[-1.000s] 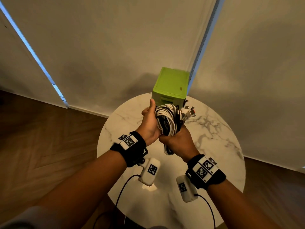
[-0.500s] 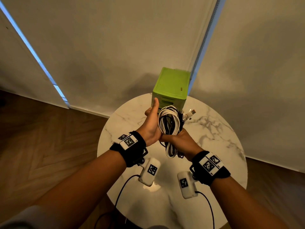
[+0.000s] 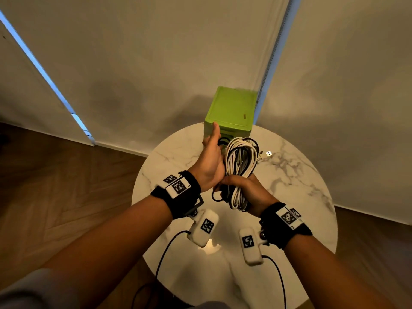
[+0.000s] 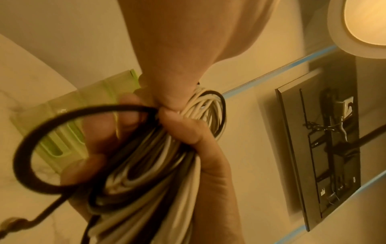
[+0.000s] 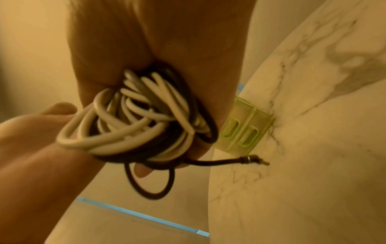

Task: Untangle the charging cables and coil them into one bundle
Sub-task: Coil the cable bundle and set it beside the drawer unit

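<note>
Cables (image 3: 239, 161), white and black together, are already wound into one long bundle that I hold upright in the air above the desk (image 3: 289, 197), not touching it. My right hand (image 3: 247, 190) has its grip closed around the lower part of the bundle, fingers curled tight on the strands. My left hand (image 3: 210, 161) lies along the left side of the loops with the thumb pointing up; in the left wrist view its fingertips seem to pinch the strands near the top. One black loop (image 5: 150, 181) hangs loose below my right grip, and a black plug end (image 5: 253, 160) sticks out to the side. A white plug (image 3: 269, 153) shows at the right of the coil.

I judge the bundle light and soft, but springy: the loops will want to open if I relax. The best place to hold is the middle, where all strands cross. Behind the coil stands a green box (image 3: 231, 108) on the desk.
</note>
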A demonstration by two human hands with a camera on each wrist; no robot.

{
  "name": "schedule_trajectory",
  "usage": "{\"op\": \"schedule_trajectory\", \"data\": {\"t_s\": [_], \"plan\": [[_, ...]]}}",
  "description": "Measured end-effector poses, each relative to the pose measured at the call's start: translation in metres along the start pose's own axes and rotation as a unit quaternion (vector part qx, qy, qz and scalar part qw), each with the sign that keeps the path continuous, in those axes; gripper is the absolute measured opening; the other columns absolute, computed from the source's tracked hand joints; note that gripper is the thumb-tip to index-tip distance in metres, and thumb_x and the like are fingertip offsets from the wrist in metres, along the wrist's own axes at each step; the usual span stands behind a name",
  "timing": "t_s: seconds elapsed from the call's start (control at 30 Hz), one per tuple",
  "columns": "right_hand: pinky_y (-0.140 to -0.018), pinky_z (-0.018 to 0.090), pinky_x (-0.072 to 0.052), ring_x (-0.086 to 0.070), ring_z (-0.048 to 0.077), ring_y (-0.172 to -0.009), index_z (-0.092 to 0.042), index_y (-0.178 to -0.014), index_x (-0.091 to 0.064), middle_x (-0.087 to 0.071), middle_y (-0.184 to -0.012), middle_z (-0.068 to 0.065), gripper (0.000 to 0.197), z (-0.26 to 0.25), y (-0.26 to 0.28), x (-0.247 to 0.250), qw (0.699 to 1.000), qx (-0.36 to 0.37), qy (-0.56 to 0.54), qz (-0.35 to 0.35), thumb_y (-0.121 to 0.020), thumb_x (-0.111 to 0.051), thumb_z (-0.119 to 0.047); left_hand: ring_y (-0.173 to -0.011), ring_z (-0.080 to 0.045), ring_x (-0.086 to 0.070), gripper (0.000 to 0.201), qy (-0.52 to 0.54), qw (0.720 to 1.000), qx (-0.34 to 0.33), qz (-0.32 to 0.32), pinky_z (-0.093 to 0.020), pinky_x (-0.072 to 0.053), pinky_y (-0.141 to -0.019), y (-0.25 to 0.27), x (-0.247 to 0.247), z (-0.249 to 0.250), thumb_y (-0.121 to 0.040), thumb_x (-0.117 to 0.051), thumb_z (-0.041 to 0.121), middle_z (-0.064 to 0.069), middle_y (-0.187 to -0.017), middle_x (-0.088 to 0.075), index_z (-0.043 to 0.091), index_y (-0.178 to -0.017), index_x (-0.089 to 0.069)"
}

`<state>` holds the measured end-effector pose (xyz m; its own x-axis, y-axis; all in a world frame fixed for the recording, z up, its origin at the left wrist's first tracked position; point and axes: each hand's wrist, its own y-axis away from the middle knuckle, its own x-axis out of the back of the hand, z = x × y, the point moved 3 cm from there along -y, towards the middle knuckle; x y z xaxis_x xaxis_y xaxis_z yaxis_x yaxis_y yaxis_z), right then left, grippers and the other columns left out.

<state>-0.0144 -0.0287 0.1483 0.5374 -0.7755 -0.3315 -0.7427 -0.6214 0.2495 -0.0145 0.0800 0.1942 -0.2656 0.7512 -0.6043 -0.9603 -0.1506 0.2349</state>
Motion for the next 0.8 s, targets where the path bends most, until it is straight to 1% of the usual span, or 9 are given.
{"op": "schedule_trajectory", "data": {"t_s": [0.17,0.23,0.3,0.4,0.47,0.5,0.57,0.67,0.8], "plan": [[-0.055,0.030,-0.053,-0.063,0.026,-0.060,0.003,-0.089,-0.065,-0.062,-0.074,0.024,0.008,0.001,-0.005,0.011,0.998,-0.014,-0.010,0.053,-0.085,-0.058,0.006,-0.079,-0.011,-0.057,0.053,-0.044,0.998,-0.032,0.028,-0.026,-0.052,-0.075,-0.006,0.000,0.001,-0.102,-0.043,0.051,-0.002,-0.087,-0.056,0.008,-0.134,-0.044],[-0.060,0.033,-0.050,-0.060,0.027,-0.060,-0.001,-0.075,-0.065,-0.060,-0.068,0.019,0.004,0.002,-0.007,0.017,0.997,-0.013,-0.042,0.063,-0.078,-0.063,-0.001,-0.093,-0.013,-0.054,0.033,-0.123,0.991,-0.041,0.042,-0.031,-0.047,-0.089,-0.012,0.012,-0.001,-0.104,-0.040,0.048,-0.005,-0.103,-0.052,0.018,-0.119,-0.038],[-0.062,0.035,-0.048,-0.058,0.025,-0.060,-0.003,-0.070,-0.058,-0.052,-0.067,0.013,0.008,0.002,-0.008,0.023,0.993,-0.010,-0.102,0.064,-0.074,-0.064,-0.006,-0.116,-0.017,-0.052,0.028,-0.235,0.970,-0.043,0.034,-0.040,-0.040,-0.107,-0.010,0.029,-0.005,-0.105,-0.033,0.050,-0.004,-0.126,-0.051,0.025,-0.118,-0.034],[-0.064,0.037,-0.048,-0.056,0.025,-0.061,-0.005,-0.069,-0.055,-0.051,-0.065,0.011,0.018,-0.002,-0.008,0.029,0.992,0.011,-0.122,0.038,-0.075,-0.070,-0.013,-0.129,-0.027,-0.049,0.054,-0.383,0.918,0.097,-0.028,-0.046,-0.037,-0.113,0.002,0.055,-0.030,-0.102,-0.023,0.061,-0.008,-0.139,-0.049,0.021,-0.135,-0.036],[-0.064,0.035,-0.050,-0.057,0.025,-0.063,-0.005,-0.070,-0.058,-0.056,-0.065,0.012,0.019,-0.004,-0.007,0.030,0.993,0.014,-0.120,0.020,-0.074,-0.071,-0.017,-0.122,-0.031,-0.059,0.069,-0.388,0.896,0.201,-0.084,-0.042,-0.046,-0.105,0.011,0.065,-0.051,-0.100,-0.019,0.066,-0.012,-0.132,-0.061,0.016,-0.135,-0.049],[-0.064,0.034,-0.052,-0.058,0.025,-0.064,-0.003,-0.072,-0.058,-0.056,-0.068,0.014,0.019,-0.004,-0.007,0.029,0.992,0.012,-0.125,0.014,-0.074,-0.071,-0.016,-0.117,-0.029,-0.064,0.068,-0.360,0.901,0.222,-0.100,-0.038,-0.049,-0.101,0.015,0.066,-0.059,-0.100,-0.021,0.066,-0.012,-0.128,-0.066,0.016,-0.134,-0.053],[-0.062,0.034,-0.054,-0.058,0.028,-0.066,0.001,-0.080,-0.056,-0.054,-0.073,0.019,0.022,-0.002,-0.008,0.029,0.991,0.014,-0.129,0.013,-0.075,-0.071,-0.014,-0.112,-0.025,-0.068,0.048,-0.297,0.931,0.193,-0.088,-0.034,-0.050,-0.099,0.014,0.065,-0.069,-0.104,-0.036,0.054,-0.008,-0.124,-0.070,0.018,-0.127,-0.060],[-0.061,0.035,-0.054,-0.060,0.029,-0.064,0.005,-0.087,-0.059,-0.057,-0.075,0.022,0.015,-0.002,-0.006,0.030,0.995,0.030,-0.084,0.052,-0.080,-0.066,-0.006,-0.103,-0.019,-0.068,0.017,-0.246,0.964,0.102,-0.007,-0.033,-0.048,-0.101,0.002,0.071,-0.064,-0.103,-0.054,0.023,-0.009,-0.112,-0.070,0.015,-0.111,-0.066],[-0.065,0.035,-0.056,-0.066,0.028,-0.067,0.007,-0.086,-0.067,-0.065,-0.073,0.024,0.004,-0.003,-0.005,0.033,0.993,0.046,0.027,0.107,-0.084,-0.064,0.007,-0.088,-0.015,-0.071,0.018,-0.267,0.963,0.004,0.044,-0.023,-0.056,-0.080,-0.006,0.078,-0.045,-0.095,-0.066,0.010,-0.014,-0.104,-0.071,0.008,-0.113,-0.066]]}}
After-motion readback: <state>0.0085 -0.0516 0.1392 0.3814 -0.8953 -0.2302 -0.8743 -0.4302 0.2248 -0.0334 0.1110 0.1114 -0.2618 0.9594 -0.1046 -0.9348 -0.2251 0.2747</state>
